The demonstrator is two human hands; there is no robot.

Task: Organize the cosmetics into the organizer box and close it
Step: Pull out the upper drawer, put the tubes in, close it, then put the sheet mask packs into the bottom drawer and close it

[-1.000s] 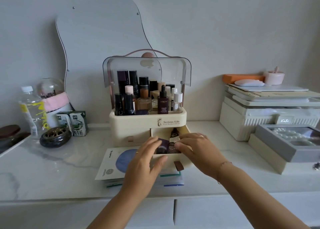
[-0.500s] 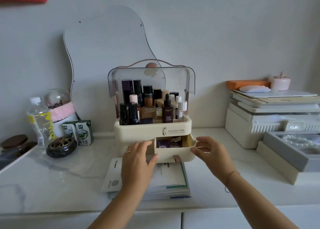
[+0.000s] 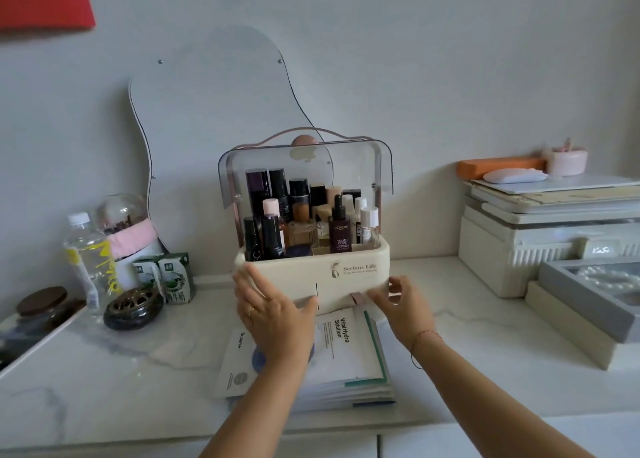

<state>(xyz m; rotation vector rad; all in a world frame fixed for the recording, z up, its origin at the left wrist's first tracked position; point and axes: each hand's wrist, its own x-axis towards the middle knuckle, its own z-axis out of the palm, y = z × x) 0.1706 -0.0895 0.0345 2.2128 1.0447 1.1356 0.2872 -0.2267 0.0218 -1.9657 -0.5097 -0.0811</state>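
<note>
The drawer [image 3: 341,293], half out a moment ago, sits flush in the organizer box [image 3: 304,272] on the worktop [image 3: 138,353] (lid [image 3: 349,167] raised, bottles [image 3: 339,231] inside). My left grip [image 3: 273,315] presses flat-fingered on its front; my right grip [image 3: 403,307], relaxed and empty, touches the drawer's corner.

Both forearms [image 3: 485,388] are bare for as much of them as shows. The left hand [image 3: 273,315] wears a thin gold-coloured ring [image 3: 252,310] on what looks like the ring finger. At the wrist of the right hand [image 3: 405,308] sits a thin reddish cord bracelet [image 3: 425,333], with a darker strand looping loosely below it.
</note>
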